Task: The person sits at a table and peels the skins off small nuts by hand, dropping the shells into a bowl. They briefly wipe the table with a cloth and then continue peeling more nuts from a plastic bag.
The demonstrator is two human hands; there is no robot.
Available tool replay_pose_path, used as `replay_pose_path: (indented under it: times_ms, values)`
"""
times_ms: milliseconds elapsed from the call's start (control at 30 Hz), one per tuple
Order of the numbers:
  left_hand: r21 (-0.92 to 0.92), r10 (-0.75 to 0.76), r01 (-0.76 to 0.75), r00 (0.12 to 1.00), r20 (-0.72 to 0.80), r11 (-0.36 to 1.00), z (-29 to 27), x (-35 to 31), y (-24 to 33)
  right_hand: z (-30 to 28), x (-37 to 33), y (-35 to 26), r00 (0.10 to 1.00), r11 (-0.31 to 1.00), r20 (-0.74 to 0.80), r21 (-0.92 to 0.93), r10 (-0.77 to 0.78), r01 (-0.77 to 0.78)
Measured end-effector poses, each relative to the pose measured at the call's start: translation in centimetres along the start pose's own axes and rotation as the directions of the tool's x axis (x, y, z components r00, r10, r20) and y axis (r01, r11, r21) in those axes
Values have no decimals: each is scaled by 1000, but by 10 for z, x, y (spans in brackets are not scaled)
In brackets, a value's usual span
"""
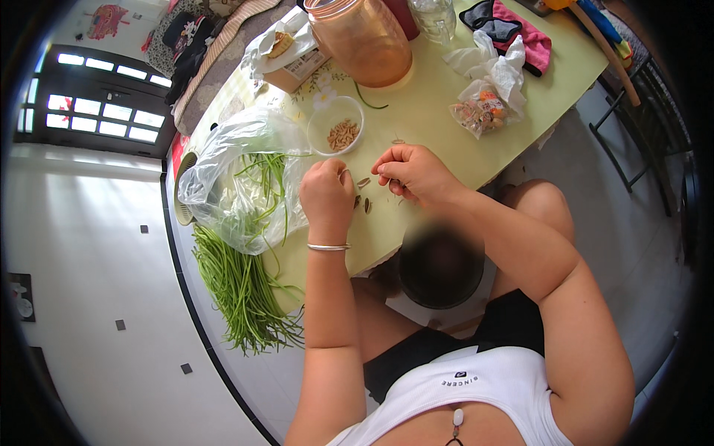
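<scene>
Both of my hands are over the near edge of the pale yellow-green table, with a small gap between them. My left hand (pixel 327 195) is closed, its thumb and fingers pressed together; whatever they hold is hidden. Facing it, my right hand (pixel 418 175) pinches with thumb and forefinger, and anything between the tips is too small to name. Several dark seed-like bits (pixel 367 204) lie on the table between the hands. Just beyond my left hand stands a white plastic bowl (pixel 314 126) with small brown pieces (pixel 343 135) in it.
At left, a clear plastic bag (pixel 223 178) holds green stems, beside a bundle of long green stems (pixel 242 293) at the edge. An orange jar (pixel 364 44), a box (pixel 295 70) and a snack bag (pixel 482 108) stand farther back. A dark round container (pixel 440 279) sits between my legs.
</scene>
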State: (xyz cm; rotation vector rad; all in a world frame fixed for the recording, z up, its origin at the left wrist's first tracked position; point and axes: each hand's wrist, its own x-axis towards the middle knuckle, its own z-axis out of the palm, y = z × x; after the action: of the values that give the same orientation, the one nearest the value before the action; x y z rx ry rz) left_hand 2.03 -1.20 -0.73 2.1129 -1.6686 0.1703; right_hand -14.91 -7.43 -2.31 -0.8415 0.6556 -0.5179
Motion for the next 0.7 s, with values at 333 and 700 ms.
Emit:
replay_pose_path:
  times_ms: [333,700]
  values:
    - [94,5,-12,998,64,996,-2,-3,-3,1,-1,1,1000,1000,2,21,-21,21]
    - [-352,163,-205,976,-146,913,-12,-14,41,-1,0,6,975,976,-46,5,-217,218]
